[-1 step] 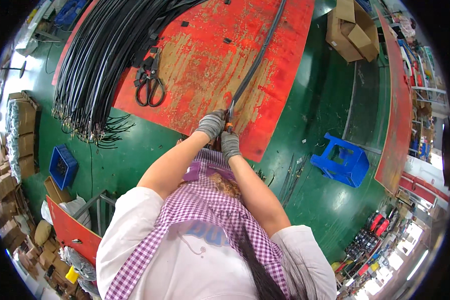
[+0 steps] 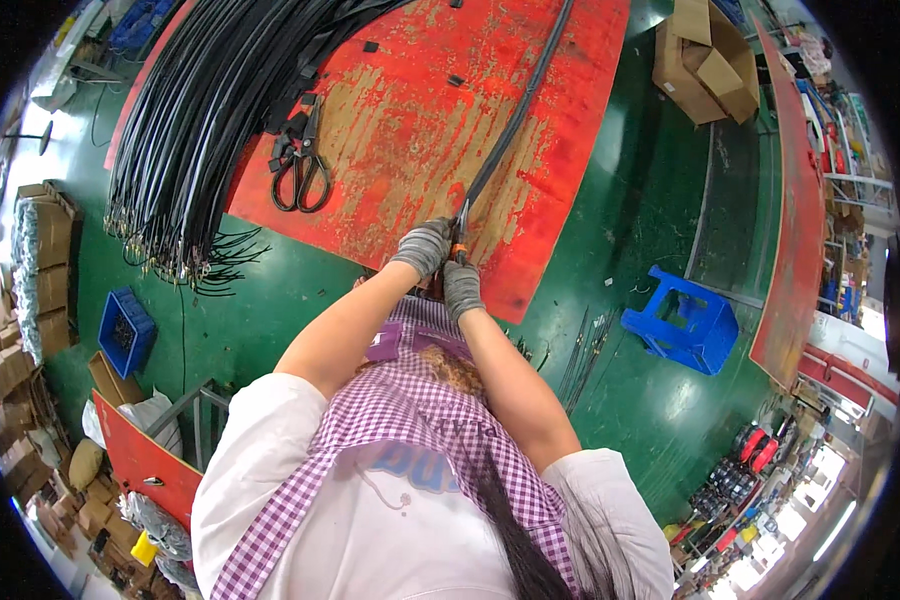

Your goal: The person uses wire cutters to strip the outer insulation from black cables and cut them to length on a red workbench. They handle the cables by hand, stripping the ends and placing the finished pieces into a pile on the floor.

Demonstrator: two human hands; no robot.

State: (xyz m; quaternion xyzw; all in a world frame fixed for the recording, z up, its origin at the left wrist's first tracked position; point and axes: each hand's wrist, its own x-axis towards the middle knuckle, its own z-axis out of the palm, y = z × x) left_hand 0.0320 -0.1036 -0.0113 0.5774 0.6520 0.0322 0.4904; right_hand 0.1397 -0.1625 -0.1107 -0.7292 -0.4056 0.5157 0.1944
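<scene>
A long black cable [image 2: 519,119] runs down the worn red tabletop [image 2: 400,150] toward me. Near the table's front edge, my left hand [image 2: 425,247], in a grey glove, is closed round the cable's near end, which its fingers mostly hide. Just right of it, my right hand [image 2: 461,289], gloved too, grips a pair of pliers with orange on the handles [image 2: 459,251]. The metal jaws point away from me and meet the cable beside my left fingers; whether they bite on it I cannot tell. Black-handled scissors [image 2: 301,172] lie on the table to the left.
A thick bundle of black cables [image 2: 205,130] hangs over the table's left edge. Small black scraps [image 2: 370,47] lie about the tabletop. On the green floor stand a blue stool [image 2: 682,322] at right, a blue crate [image 2: 127,332] at left and an open cardboard box [image 2: 705,65] at far right.
</scene>
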